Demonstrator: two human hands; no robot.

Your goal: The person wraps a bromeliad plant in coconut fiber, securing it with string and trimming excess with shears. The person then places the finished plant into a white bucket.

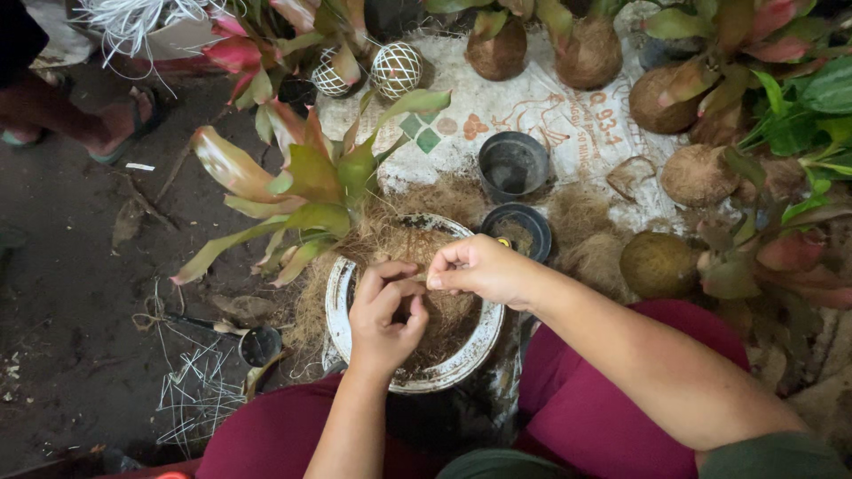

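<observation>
From the head camera, looking down, the left hand (383, 315) and the right hand (479, 269) are close together over a round white bowl (340, 302) that sits between the person's knees. The bowl is full of brown coconut fibre (448, 315). The left hand's fingers are curled in, and its thumb and first finger are pressed together on a bit of that fibre. The right hand's fingertips are pinched shut on what looks like a thin strand, just beside the left thumb. A plant with long green and pink leaves (306, 182) lies tilted on the far left edge of the bowl, its roots in the fibre. Behind the bowl stand two small black pots (513, 164) on a printed sack (568, 106), with round fibre balls (657, 263) near them. White strings (200, 386) lie on the dark ground to the left. The plant looks like it could tip off the rim if the bowl gets bumped. The thin strand could snap or slip out if the fingers pull too hard.
</observation>
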